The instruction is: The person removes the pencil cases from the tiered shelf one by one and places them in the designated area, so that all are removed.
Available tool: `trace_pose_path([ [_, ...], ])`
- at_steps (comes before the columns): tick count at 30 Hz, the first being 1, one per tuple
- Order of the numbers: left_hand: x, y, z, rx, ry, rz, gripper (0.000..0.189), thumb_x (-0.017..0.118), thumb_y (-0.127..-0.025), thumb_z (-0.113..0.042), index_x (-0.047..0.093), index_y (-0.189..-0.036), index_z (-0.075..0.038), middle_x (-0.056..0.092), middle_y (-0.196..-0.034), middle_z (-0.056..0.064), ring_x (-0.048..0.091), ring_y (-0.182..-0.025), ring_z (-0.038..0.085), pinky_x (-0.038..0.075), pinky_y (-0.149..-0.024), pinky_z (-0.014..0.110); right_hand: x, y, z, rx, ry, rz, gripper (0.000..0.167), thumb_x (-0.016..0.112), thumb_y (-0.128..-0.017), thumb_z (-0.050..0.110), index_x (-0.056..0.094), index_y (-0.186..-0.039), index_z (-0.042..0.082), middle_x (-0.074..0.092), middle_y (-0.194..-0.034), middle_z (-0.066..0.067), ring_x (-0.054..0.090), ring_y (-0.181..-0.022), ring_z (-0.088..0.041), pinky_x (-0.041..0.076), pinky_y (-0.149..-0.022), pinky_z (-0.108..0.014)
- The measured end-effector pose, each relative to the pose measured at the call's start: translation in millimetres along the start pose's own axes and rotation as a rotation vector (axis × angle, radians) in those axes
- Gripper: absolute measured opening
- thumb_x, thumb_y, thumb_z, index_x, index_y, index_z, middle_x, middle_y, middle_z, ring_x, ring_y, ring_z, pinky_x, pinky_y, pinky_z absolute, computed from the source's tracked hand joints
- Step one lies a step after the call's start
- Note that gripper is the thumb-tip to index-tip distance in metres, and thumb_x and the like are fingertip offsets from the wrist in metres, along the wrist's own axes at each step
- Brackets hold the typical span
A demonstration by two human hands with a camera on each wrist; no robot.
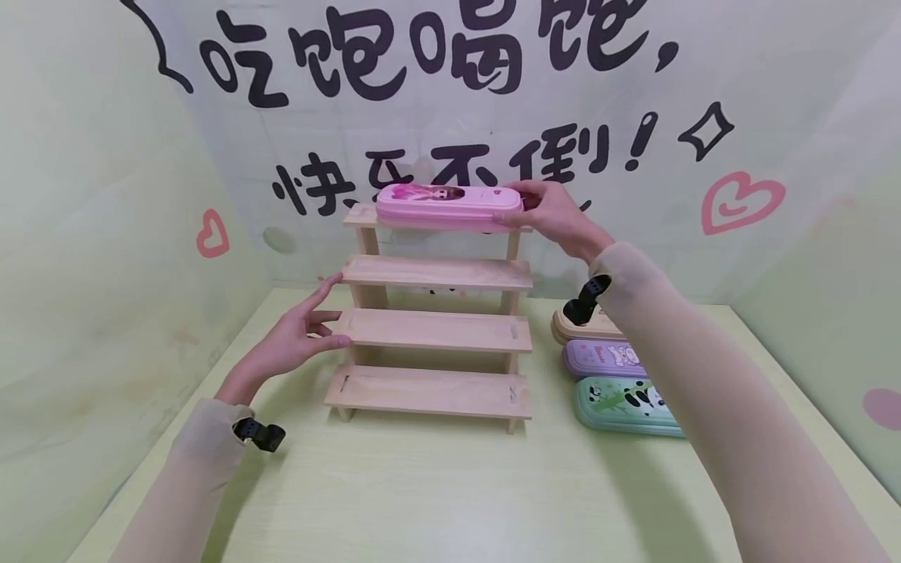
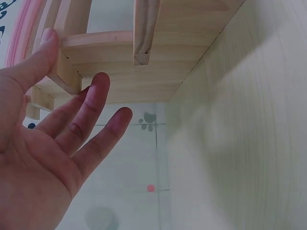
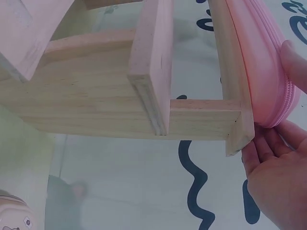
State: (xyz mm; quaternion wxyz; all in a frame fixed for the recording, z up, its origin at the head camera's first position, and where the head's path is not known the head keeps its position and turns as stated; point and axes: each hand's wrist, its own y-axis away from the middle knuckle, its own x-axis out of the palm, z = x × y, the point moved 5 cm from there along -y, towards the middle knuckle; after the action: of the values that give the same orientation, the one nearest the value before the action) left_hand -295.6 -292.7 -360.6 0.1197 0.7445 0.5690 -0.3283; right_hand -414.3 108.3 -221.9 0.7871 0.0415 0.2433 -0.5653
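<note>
A pink zippered pencil case (image 1: 450, 205) with a cartoon figure on its lid lies along the top tier of a wooden stepped rack (image 1: 436, 328). My right hand (image 1: 559, 219) grips the case's right end, thumb at the front side and fingers behind; its zip and rounded end (image 3: 276, 72) show in the right wrist view. At the rack's left side is my left hand (image 1: 292, 336), fingers spread. Its thumb touches the end of a middle tier and its index finger reaches the tier above. The left wrist view shows that palm (image 2: 38, 163) beside the rack's underside.
Right of the rack, a beige case (image 1: 598, 324), a purple case (image 1: 601, 357) and a green panda case (image 1: 626, 405) lie in a row on the pale table (image 1: 422, 493). A printed backdrop (image 1: 450, 117) stands close behind the rack.
</note>
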Motion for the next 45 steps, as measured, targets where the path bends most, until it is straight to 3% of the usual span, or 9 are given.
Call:
trace_pose_path([
  [10, -0.7, 0.0, -0.2, 0.006, -0.007, 0.005, 0.106, 0.083, -0.094, -0.021, 0.012, -0.169, -0.046, 0.044, -0.16, 0.023, 0.073, -0.103, 0.03, 0.058, -0.086, 0.027, 2, 12.8, 0, -0.037, -0.045, -0.019, 0.062, 0.081, -0.093, 0.009, 0.057, -0.15, 0.002, 0.066, -0.133, -0.017, 0.062, -0.111, -0.023, 0.051, -0.099, -0.03],
  [17, -0.4, -0.6, -1.2, 0.008, -0.003, 0.01, 0.107, 0.084, -0.094, -0.02, 0.012, -0.169, -0.046, 0.028, -0.17, 0.015, 0.073, -0.105, 0.03, 0.058, -0.086, 0.027, 2, 26.1, 1, -0.089, -0.062, -0.028, 0.059, 0.079, -0.092, 0.003, 0.059, -0.147, -0.001, 0.067, -0.132, -0.018, 0.064, -0.11, -0.023, 0.053, -0.096, -0.028],
  [22, -0.4, -1.0, -2.1, 0.015, -0.006, 0.003, 0.107, 0.084, -0.094, -0.019, 0.013, -0.169, -0.045, 0.026, -0.171, 0.014, 0.073, -0.105, 0.031, 0.058, -0.085, 0.026, 1, 39.9, 1, -0.122, -0.074, -0.054, 0.056, 0.078, -0.09, -0.001, 0.062, -0.143, 0.0, 0.068, -0.127, -0.017, 0.064, -0.106, -0.022, 0.053, -0.092, -0.026],
  [35, -0.7, 0.0, -1.5, 0.023, 0.004, -0.001, 0.107, 0.084, -0.094, -0.017, 0.013, -0.169, -0.044, 0.022, -0.173, 0.012, 0.073, -0.105, 0.033, 0.058, -0.085, 0.026, -3, 77.9, -13, -0.103, -0.06, -0.057, 0.065, 0.081, -0.09, 0.005, 0.057, -0.149, 0.0, 0.066, -0.133, -0.016, 0.062, -0.112, -0.022, 0.05, -0.094, -0.024],
  [45, -0.3, -0.7, -1.9, 0.025, 0.005, -0.003, 0.107, 0.084, -0.093, -0.016, 0.014, -0.169, -0.044, 0.022, -0.173, 0.013, 0.073, -0.105, 0.034, 0.058, -0.085, 0.025, -5, 106.8, -23, -0.136, -0.087, -0.053, 0.06, 0.082, -0.089, 0.005, 0.061, -0.145, 0.001, 0.067, -0.131, -0.012, 0.061, -0.113, -0.024, 0.05, -0.092, -0.025],
])
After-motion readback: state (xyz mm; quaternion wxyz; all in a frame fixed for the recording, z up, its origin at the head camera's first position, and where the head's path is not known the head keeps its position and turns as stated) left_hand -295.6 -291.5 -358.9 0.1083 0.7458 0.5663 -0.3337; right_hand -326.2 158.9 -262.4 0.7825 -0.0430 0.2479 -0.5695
